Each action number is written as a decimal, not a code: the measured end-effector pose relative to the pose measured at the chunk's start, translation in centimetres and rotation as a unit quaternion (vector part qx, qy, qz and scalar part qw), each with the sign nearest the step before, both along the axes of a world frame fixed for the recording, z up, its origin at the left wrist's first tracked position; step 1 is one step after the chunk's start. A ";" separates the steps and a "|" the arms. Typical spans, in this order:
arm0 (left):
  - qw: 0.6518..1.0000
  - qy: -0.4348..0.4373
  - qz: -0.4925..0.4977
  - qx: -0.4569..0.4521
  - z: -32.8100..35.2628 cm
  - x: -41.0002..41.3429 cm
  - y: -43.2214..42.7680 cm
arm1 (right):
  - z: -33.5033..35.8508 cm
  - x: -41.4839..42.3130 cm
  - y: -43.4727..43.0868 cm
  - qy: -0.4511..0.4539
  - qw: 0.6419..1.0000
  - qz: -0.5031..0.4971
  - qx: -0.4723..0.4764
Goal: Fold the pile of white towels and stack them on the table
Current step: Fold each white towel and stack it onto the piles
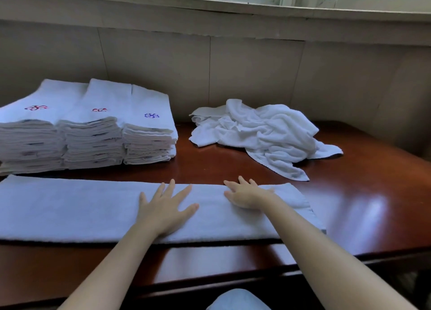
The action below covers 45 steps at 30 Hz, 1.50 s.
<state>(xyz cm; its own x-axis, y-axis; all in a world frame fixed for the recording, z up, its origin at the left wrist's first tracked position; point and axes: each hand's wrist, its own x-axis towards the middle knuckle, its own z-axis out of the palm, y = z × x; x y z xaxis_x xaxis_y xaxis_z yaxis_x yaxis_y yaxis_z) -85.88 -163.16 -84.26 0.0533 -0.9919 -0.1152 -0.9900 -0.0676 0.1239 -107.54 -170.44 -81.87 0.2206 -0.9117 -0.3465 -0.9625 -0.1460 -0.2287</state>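
A long white towel [70,209], folded into a narrow strip, lies flat across the near part of the dark wooden table [363,207]. My left hand [165,204] presses flat on the strip's middle with fingers spread. My right hand [247,194] rests on the strip a little to the right, fingers straight and pointing left. A crumpled pile of white towels [263,132] sits at the back right. Three stacks of folded towels [88,128] with small embroidered marks stand side by side at the back left.
A panelled wall [233,72] runs directly behind the table, with a window sill above it. The table's front edge [210,284] is close to my body. Bare polished wood shows to the right of the strip.
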 end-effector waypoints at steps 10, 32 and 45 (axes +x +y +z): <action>0.997 0.014 0.071 -0.014 -0.4 -0.6 -2.0 | -2.1 -0.5 2.4 -0.081 0.901 0.037 -0.425; 0.999 0.028 -0.040 -0.005 0.3 2.9 -0.9 | -2.8 3.3 1.6 -0.007 0.989 0.000 -0.149; 0.942 0.032 0.333 -0.001 1.5 26.9 7.6 | -2.0 7.1 -3.9 0.008 0.973 0.013 -0.229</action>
<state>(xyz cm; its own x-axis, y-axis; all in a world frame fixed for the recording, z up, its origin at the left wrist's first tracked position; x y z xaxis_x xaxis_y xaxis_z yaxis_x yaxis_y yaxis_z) -58.95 -155.53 -82.78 0.6574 -0.7408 -0.1381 -0.7182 -0.6714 0.1826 -100.39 -174.38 -83.83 0.2427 -0.9658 0.0913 -0.9602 -0.2526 -0.1193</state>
